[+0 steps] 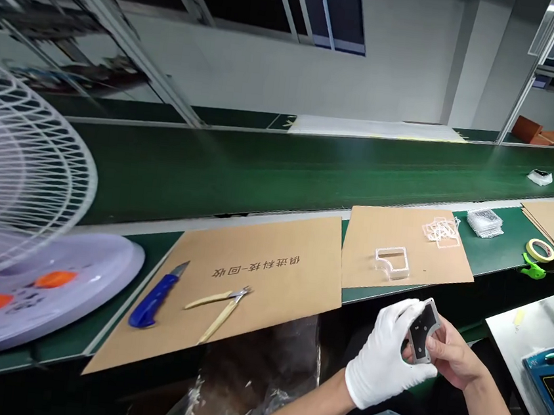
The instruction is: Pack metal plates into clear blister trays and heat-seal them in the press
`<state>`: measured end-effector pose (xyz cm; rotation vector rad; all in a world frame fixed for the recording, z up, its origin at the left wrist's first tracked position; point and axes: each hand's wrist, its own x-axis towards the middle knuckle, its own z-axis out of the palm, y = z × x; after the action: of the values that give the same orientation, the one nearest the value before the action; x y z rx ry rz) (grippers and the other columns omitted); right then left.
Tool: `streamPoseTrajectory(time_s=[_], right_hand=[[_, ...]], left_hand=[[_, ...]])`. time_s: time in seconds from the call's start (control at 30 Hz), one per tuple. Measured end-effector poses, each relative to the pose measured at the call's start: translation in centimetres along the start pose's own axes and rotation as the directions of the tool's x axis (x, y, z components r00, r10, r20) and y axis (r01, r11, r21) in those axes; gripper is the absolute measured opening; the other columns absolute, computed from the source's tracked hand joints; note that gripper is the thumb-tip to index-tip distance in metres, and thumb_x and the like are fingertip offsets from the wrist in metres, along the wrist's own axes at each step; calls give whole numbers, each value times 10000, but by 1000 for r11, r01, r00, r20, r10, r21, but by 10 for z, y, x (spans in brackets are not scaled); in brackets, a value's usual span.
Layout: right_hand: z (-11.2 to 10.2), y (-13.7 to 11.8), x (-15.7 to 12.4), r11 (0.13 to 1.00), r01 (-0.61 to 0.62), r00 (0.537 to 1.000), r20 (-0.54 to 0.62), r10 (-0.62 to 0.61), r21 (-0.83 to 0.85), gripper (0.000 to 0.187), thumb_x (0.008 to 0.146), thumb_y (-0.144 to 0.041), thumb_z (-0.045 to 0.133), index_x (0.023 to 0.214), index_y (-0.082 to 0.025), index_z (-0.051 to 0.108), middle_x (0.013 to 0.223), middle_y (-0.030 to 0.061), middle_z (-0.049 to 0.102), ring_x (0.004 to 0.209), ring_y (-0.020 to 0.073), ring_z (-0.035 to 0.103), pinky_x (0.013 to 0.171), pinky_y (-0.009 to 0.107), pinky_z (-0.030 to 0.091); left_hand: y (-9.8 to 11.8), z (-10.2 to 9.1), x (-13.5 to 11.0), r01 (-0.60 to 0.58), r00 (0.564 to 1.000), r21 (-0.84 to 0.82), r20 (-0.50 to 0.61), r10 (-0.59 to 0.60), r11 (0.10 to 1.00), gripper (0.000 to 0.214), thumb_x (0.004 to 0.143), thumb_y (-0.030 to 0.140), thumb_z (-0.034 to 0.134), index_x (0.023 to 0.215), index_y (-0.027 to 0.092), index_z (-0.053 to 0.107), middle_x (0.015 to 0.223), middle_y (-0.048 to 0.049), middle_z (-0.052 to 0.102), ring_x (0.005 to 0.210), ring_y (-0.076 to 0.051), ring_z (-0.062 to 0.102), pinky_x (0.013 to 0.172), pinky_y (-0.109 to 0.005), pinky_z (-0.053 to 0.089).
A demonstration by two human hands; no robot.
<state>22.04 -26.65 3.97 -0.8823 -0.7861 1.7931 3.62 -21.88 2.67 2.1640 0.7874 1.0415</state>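
At the far left, we see a fan (23, 174) at the end of the desk (500, 249), perhaps set there for cooling the worker. The blue-handled knife (153, 301) and the cutters (239, 293) lie on a cardboard sheet (278, 293), which probably protects the desk from their edges. On a second cardboard sheet (374, 224) rests a clear frame piece (401, 273), apart from the tools, maybe to avoid scratches.

In front of the desk edge, the two hands hold one small dark-faced plate (423, 332). The gloved left hand (385, 351) curls around its left side, and the right hand (457, 355) pinches its right border with the thumb (this hand wears no glove, maybe for better feeling). We judge that the face is tilted so for looking at it closely.

As for what we cannot see well: the fan is cut by the picture border, the fingers behind the plate are mostly hidden, and its small marks could be holes or dots. The white tangled pile (441, 230) is hard to separate into parts. Beside the tape roll (539, 259), the green object (532, 269) is unclear to us.
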Motion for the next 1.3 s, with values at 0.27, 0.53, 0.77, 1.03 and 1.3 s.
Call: streamPoseTrajectory(time_s=[0.27,0.53,0.77,1.03,1.3], right_hand=[[0,-5,11,992,-118,991,55,121,-52,576,831,-497,917,1246,-203,647,1100,100,784,828,203,786,732,286,570],[-10,6,30,971,-234,953,183,240,-54,495,863,-487,861,1145,-148,637,912,121,804,680,196,768,621,255,570],[-23,18,29,956,-289,915,281,289,-43,582,843,-558,827,1176,-127,623,856,139,804,540,167,702,495,224,525],[-32,25,22,935,-355,869,367,332,-4,657,822,-607,829,1220,-129,616,809,129,799,505,178,680,453,228,501],[-18,36,11,994,-110,986,127,110,-9,1020,717,-1042,523,1194,-169,746,985,129,780,785,222,730,760,345,572]], left_hand=[[-16,-18,-4,-81,995,-10,61,81,997,1217,659,263,911,1668,294,230,1618,-211,449,1443,-437,527,1153,-633,502],[-35,-40,-7,-235,957,-65,159,243,970,1309,667,319,969,1693,275,157,1674,-269,373,1520,-458,457,1175,-638,468],[-39,-51,0,-292,918,-86,256,304,953,1042,804,455,918,1622,267,301,1554,-238,533,1367,-398,609,1096,-559,546],[-30,-52,11,-357,881,-140,278,383,923,767,946,348,782,1566,241,344,1270,-159,700,1085,-301,734,914,-451,609],[-17,-33,-5,-46,998,73,-38,49,996,857,694,196,770,1503,236,490,1332,-124,729,1096,-320,750,962,-477,632]])
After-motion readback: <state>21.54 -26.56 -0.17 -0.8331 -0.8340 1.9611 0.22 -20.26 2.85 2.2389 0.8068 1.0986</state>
